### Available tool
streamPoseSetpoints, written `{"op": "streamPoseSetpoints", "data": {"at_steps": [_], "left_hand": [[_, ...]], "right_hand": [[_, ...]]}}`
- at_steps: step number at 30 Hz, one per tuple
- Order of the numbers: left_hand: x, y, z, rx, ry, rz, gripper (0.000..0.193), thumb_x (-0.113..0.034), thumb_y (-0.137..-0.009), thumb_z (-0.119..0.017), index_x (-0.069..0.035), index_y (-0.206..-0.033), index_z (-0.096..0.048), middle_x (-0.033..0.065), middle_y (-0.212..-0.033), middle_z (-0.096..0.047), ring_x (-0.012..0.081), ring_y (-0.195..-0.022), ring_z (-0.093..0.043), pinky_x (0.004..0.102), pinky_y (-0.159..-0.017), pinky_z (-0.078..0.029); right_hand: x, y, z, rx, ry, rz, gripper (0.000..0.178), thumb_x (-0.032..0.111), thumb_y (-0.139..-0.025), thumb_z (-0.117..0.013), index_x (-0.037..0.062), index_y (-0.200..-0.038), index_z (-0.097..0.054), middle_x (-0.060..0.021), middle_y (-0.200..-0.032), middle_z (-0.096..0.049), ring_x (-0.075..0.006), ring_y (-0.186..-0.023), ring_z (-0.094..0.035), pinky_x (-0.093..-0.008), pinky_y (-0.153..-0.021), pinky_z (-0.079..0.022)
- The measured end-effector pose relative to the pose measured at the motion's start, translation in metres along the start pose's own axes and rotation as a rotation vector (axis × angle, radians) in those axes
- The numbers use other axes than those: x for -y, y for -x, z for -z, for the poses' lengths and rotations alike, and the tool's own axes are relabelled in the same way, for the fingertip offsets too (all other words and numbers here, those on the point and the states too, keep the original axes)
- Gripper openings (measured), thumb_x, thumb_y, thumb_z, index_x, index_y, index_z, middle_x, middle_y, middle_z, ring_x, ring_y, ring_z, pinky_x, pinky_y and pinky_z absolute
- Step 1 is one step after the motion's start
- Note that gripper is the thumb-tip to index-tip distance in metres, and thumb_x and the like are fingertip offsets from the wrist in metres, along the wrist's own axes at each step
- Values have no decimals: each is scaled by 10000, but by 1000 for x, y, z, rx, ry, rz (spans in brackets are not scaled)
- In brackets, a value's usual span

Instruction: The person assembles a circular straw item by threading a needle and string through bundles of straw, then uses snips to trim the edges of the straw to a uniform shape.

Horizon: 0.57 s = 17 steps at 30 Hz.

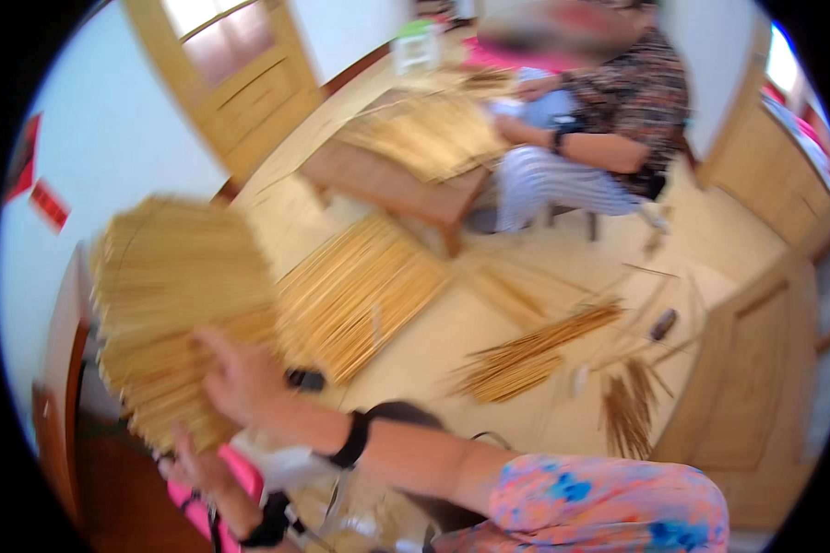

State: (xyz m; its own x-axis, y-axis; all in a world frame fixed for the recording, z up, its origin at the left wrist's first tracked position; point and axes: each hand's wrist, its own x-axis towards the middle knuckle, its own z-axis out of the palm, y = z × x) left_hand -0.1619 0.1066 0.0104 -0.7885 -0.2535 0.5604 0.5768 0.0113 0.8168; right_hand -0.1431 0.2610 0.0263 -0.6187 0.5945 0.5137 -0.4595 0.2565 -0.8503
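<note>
A panel of straw-coloured stalks (pixel 180 286) joined side by side is raised upright at the left, blurred by motion. At its lower edge, my left hand (pixel 198 465) grips the panel, its thumb on the near face and its other fingers partly hidden. My right hand (pixel 244 382) lies against the panel's near face, index finger stretched out across the stalks and nothing seen pinched in it. A second stalk panel (pixel 364 290) lies flat on the floor just beyond my right hand.
Loose stalk bundles (pixel 535 350) and a darker bundle (pixel 629 410) lie on the floor at right. Opposite, another person (pixel 632 111) sits at a low wooden table (pixel 387 189) bearing another stalk panel (pixel 429 134). A pink thing (pixel 240 470) is below my hands.
</note>
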Motion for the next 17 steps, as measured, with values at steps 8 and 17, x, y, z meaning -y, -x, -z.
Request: {"op": "streamPoseSetpoints", "data": {"at_steps": [8, 17], "left_hand": [[-45, 8, -58, 92, 235, -16, 340, -2, -820, -568, 54, -1153, -522, 100, -1086, -588, 178, -935, -565, 316, -829, -464], [-55, 13, -55, 85, 294, 8, 330, -11, -835, -547, 41, -1161, -525, 98, -1097, -588, 170, -937, -568, 310, -835, -469]], "right_hand": [[11, -17, 29, 87, -50, 13, 489, 26, -673, -558, 109, -1154, -536, -112, -560, -550, -288, -503, -575, -391, -493, -465], [5, -16, 32, 84, 45, -10, 517, 38, -668, -591, 123, -1174, -523, -78, -529, -550, -254, -471, -571, -388, -489, -465]]}}
